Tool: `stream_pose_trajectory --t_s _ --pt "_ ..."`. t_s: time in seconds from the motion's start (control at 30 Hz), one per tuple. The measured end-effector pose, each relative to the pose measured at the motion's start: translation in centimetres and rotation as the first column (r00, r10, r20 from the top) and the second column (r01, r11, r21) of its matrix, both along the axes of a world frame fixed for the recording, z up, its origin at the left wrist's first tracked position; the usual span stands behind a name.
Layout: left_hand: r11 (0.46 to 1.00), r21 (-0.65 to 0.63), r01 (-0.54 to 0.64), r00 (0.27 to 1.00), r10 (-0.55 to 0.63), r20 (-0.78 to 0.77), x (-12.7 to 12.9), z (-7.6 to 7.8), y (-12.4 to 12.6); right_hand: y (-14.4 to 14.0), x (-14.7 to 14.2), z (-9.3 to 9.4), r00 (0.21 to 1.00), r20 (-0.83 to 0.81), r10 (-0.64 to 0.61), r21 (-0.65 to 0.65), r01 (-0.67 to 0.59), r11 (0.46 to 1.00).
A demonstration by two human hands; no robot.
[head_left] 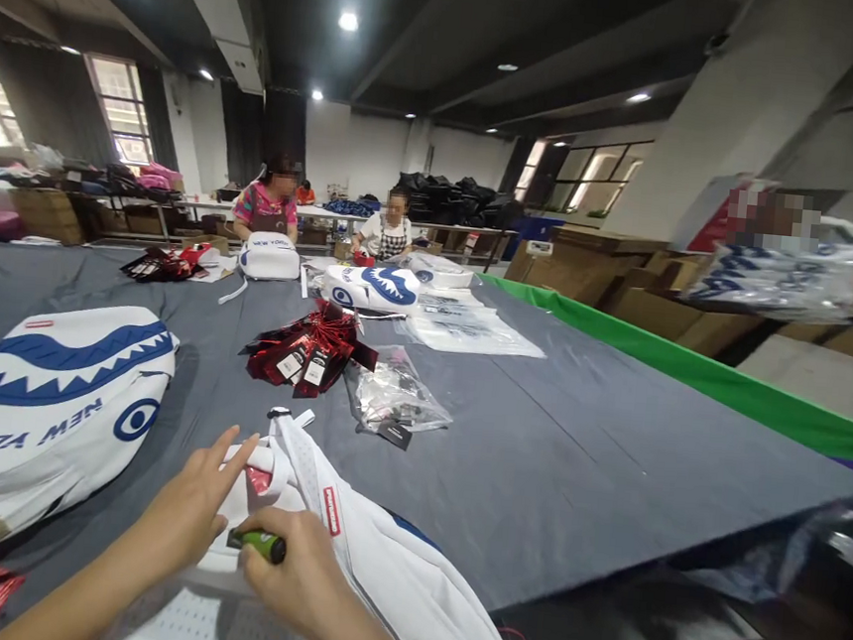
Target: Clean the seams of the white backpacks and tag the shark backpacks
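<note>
A white backpack (375,565) lies on the grey table (572,442) right in front of me, straps up. My left hand (190,509) rests flat on its top with fingers spread, next to a small red patch. My right hand (292,572) grips a small green, black-ended lighter-like tool (258,543) and holds it against the bag's top edge. A red label (331,511) is sewn on one strap.
A white and blue shark-face backpack (46,406) lies at the left. Red hang tags (308,350) and a clear plastic bag (397,397) sit ahead. More backpacks (370,287) and two seated people (268,207) are at the far end. A green strip (691,373) edges the table's right side.
</note>
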State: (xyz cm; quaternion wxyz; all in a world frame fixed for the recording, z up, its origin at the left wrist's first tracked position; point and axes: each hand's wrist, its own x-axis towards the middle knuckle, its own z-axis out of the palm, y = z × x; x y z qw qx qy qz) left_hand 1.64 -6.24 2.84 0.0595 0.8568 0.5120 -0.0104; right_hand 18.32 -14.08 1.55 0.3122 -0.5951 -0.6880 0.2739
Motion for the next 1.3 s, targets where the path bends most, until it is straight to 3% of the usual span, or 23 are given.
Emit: stream_pose_trajectory --t_s 0.07,0.17,0.23,0.3,0.37,0.4,0.43,0.53,0.67,0.87,1.0,1.13,1.2,1.3 --pt "1.0 -0.018 -0.007 1.0 0.007 0.001 0.1 0.3 -0.2 -0.3 0.9 0.9 1.0 0.011 -0.018 0.015 0.018 1.0" --pt "0.999 -0.031 -0.023 1.0 0.023 -0.014 0.4 0.7 -0.4 -0.7 4.2 3.0 0.994 -0.108 -0.024 0.18 0.043 0.983" --pt "0.999 -0.032 -0.026 0.999 0.025 -0.023 0.5 0.8 -0.4 -0.2 7.5 4.0 0.976 -0.208 -0.067 0.336 0.135 0.932" --pt "0.999 -0.037 -0.025 0.999 0.024 -0.027 0.5 0.8 -0.4 1.4 11.3 3.9 0.958 -0.171 -0.231 0.416 0.283 0.864" --pt "0.999 -0.049 -0.022 0.999 0.021 -0.028 0.4 0.7 -0.3 4.1 15.1 2.4 0.886 0.084 -0.456 0.366 0.398 0.841" --pt "0.998 -0.056 -0.024 0.999 0.023 -0.029 0.4 0.7 -0.3 5.6 16.9 1.2 0.799 0.287 -0.529 0.285 0.456 0.843" --pt "0.998 -0.059 -0.029 0.999 0.027 -0.03 0.4 0.6 -0.3 7.2 18.6 -0.1 0.763 0.354 -0.541 0.236 0.487 0.841" --pt "0.997 -0.058 -0.041 0.999 0.039 -0.029 0.4 0.4 -0.3 11.1 22.4 -4.2 0.721 0.478 -0.502 0.105 0.521 0.847" --pt "0.996 -0.071 -0.051 0.999 0.05 -0.011 0.6 0.3 0.0 13.7 24.7 -8.1 0.717 0.574 -0.396 -0.005 0.486 0.874" --pt "0.99 -0.117 -0.083 0.996 0.08 -0.024 1.2 1.1 0.0 14.0 24.7 -9.9 0.704 0.629 -0.33 -0.05 0.46 0.886" --pt "0.988 -0.124 -0.094 0.995 0.09 -0.037 1.4 1.6 -0.3 13.7 24.4 -8.8 0.722 0.576 -0.383 -0.047 0.498 0.866" --pt "0.992 -0.106 -0.072 0.997 0.074 0.013 1.1 1.5 -0.3 13.0 24.9 -5.3 0.75 0.454 -0.481 -0.104 0.581 0.807" --pt "0.992 -0.102 -0.068 0.997 0.072 0.038 1.0 1.4 -0.2 12.1 24.4 -2.7 0.799 0.34 -0.496 -0.109 0.557 0.823" --pt "0.996 -0.069 -0.051 0.994 0.057 0.09 0.7 1.1 -0.3 9.5 21.9 1.4 0.903 0.122 -0.413 -0.099 0.425 0.9"
